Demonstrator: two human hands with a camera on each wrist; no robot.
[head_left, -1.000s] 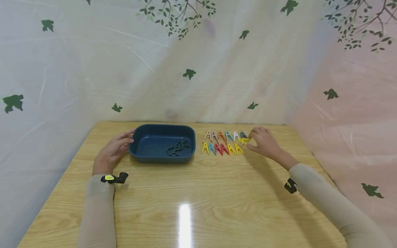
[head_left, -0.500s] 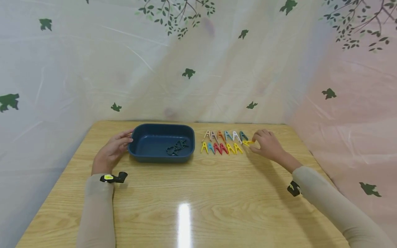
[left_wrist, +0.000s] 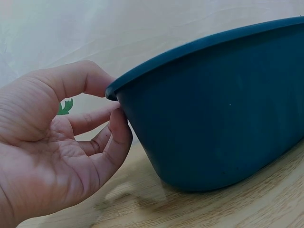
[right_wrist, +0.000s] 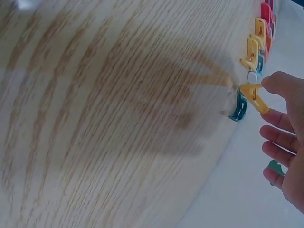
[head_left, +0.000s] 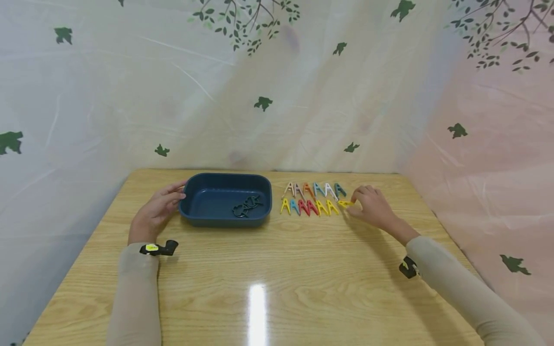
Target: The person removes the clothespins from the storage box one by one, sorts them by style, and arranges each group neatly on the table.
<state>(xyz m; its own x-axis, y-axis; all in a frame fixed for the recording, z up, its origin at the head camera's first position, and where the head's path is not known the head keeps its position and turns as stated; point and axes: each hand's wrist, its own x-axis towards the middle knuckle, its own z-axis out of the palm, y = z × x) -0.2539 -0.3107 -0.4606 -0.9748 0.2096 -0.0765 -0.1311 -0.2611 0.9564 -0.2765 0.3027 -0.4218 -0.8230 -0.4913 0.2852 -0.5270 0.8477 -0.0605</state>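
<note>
My left hand [head_left: 157, 211] grips the left end of a dark blue plastic basin [head_left: 225, 223]. In the left wrist view, the thumb meets the basin's rim [left_wrist: 190, 50] while bent fingers [left_wrist: 121, 135] lie against the outer wall. At the right, my right hand [head_left: 373, 207] pinches a yellow clothespin [head_left: 345, 203] between thumb and forefinger, the other fingers spread. That clothespin is at the right end of a front row of clothespins [head_left: 308, 207] in yellow, blue and red. Behind stands a second row, ending with a dark teal clothespin [head_left: 340, 189].
Several dark loop-shaped pieces [head_left: 247, 206] lie in the basin's right half; their kind is unclear. A wooden table [head_left: 303, 278] carries everything. A patterned cloth backdrop [head_left: 195, 120] rises along its back and sides.
My right hand has brought the yellow clothespin down from beside the teal one in the back row toward the right end of the front row. The left hand and basin have stayed put.
</note>
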